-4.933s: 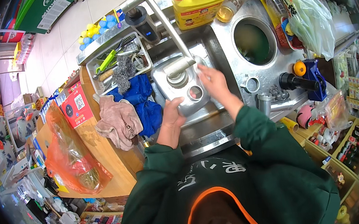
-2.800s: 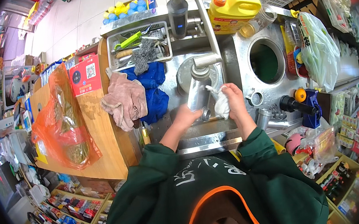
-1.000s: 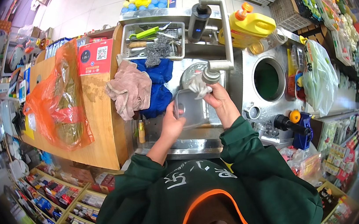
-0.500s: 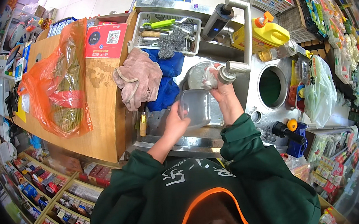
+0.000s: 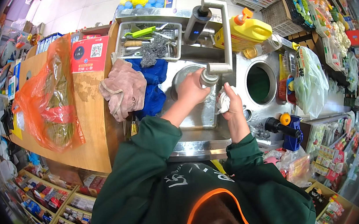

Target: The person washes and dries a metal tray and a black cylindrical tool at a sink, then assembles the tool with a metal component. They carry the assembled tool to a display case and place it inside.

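My left hand [image 5: 192,88] is at the metal spout [image 5: 209,77] of the faucet, its thumb and fingers closed around the spout's left side; the fingertips are partly hidden. In my right hand [image 5: 233,102], just right of the spout, a crumpled white cloth [image 5: 222,101] is pinched between thumb and fingers. Below both hands lies the steel sink [image 5: 174,123]. A round, clear bowl-like container [image 5: 180,77] sits in it, partly covered by my left hand. Nearer to me, a flat, clear rectangular shape [image 5: 198,118] lies on the sink bottom.
Left of the sink are a pink cloth [image 5: 124,89], a blue cloth [image 5: 152,86] and a wooden counter [image 5: 96,139] with an orange bag [image 5: 39,103]. Behind stands a utensil basket [image 5: 175,52]. A yellow jug [image 5: 245,31], round drain opening [image 5: 261,83] and hanging plastic bag [image 5: 311,81] are at right.
My left hand has let go of the clear rectangular container and moved up to the spout. My right hand has come away from the round container, drawing back rightward with the white cloth.
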A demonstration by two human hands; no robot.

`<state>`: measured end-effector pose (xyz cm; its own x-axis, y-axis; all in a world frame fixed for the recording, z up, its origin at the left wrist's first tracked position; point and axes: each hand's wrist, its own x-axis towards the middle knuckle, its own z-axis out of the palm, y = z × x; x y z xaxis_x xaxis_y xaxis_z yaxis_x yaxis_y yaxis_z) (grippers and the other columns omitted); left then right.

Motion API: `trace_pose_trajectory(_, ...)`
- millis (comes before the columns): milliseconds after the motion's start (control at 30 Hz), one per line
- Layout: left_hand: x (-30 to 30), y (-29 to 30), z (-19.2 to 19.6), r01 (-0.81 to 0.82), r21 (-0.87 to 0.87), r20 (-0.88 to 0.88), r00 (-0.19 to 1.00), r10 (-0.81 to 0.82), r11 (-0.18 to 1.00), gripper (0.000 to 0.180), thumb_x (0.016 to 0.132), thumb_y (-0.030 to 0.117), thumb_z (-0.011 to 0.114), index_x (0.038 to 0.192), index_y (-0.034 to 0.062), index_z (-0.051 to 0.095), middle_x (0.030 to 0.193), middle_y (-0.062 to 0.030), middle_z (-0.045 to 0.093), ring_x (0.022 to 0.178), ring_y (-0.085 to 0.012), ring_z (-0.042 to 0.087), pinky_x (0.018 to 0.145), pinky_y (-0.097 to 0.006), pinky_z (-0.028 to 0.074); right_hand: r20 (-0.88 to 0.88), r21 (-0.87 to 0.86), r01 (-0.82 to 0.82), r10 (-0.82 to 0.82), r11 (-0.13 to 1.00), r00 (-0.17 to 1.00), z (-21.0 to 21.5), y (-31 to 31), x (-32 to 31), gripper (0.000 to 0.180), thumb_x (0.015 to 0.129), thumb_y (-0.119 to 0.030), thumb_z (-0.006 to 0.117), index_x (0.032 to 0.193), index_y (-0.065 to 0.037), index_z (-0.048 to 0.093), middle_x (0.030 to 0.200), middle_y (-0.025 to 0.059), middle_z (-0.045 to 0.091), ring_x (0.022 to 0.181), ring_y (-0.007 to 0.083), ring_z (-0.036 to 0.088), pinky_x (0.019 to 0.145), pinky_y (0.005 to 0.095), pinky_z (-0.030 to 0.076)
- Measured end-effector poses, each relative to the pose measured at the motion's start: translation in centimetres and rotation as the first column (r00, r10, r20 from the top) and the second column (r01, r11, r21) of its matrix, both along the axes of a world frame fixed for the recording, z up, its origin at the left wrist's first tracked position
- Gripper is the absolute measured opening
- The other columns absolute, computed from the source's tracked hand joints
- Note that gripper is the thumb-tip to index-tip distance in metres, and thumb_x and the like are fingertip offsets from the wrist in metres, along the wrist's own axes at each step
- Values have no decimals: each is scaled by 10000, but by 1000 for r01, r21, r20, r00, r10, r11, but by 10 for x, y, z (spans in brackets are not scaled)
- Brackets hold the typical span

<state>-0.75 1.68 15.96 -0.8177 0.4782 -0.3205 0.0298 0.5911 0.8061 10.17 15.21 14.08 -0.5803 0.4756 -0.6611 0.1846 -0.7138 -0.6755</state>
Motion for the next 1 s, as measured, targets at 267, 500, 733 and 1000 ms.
trace_pose_trajectory(267,3,-5,-11,7,-16,-54,999,-8,1000,721,753,279,697,1428,267,442,1081,-163,637,1043,-332,617,889,-422,508,-32,19,-157,158,987,987,2,26,-11,300,943,-352,568,844,-72,608,768,37,596,662,152,576,600,290,467)
trace_pose_trajectory(500,14,-27,-14,53,-138,61,997,-45,989,703,766,286,671,1429,212,451,1196,-165,589,1074,-352,602,927,-419,491,-26,79,-289,292,954,956,24,43,-100,286,933,-317,594,1056,-70,672,817,35,615,708,165,604,622,314,505)
trace_pose_trajectory(733,50,-76,-9,-145,24,16,989,144,989,651,743,151,708,1362,99,514,1182,-175,613,997,-288,642,885,-351,510,37,273,-441,449,855,893,20,53,-154,291,940,-304,616,911,-18,664,705,51,609,609,165,595,546,297,481)
trace_pose_trajectory(1000,79,-130,20,-208,49,-1,978,208,977,653,722,116,719,1350,119,540,1166,-141,613,934,-246,659,829,-341,540,87,369,-428,427,825,900,23,46,-144,268,942,-325,608,941,-67,680,819,39,607,699,155,571,605,302,485)
